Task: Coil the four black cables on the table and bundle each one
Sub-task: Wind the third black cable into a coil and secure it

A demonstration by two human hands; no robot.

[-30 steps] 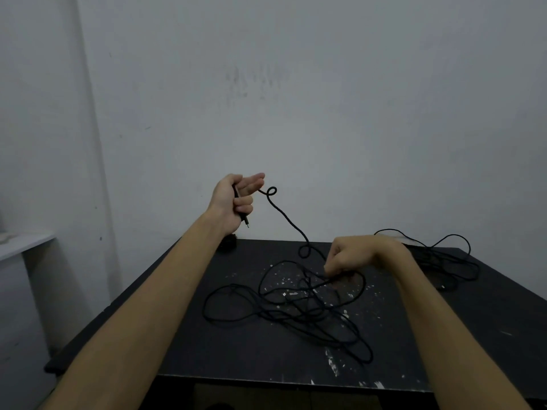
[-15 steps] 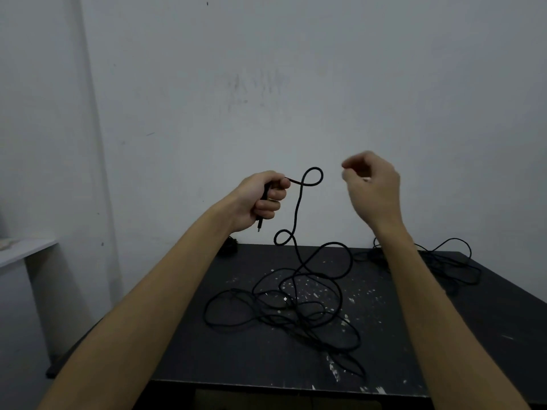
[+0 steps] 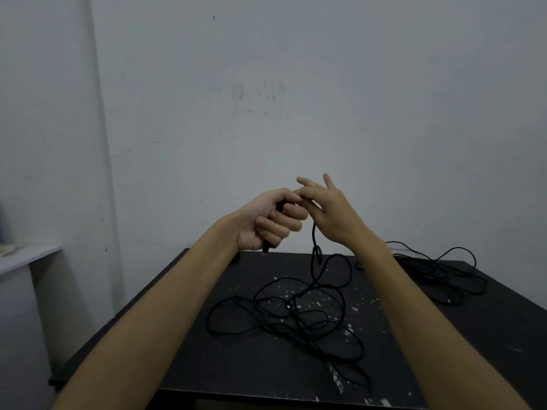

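Shelf edge, pale and flat, juts from the left wall beside the black table. Fingers of the left hand curl tight round one end of a black cable, the plug tip poking out below the fist just above the far table edge. Held up over the table, this fist touches the right hand, which meets it from the right with thumb and forefinger reaching to the cable at the top of the fist while the other fingers spread straight and upward; whether that forefinger and thumb truly pinch the cable cannot be told, since the left fist covers the spot. From between the two hands the cable drops down in a doubled strand to the tabletop, where it joins a loose tangle of loops lying uncoiled across the middle of the paint-flecked surface, one long loop trailing toward the near edge. Farther right, well apart from this tangle, another heap of black cable lies near the table's far right corner, behind the right forearm. Behind everything stands a plain grey wall.
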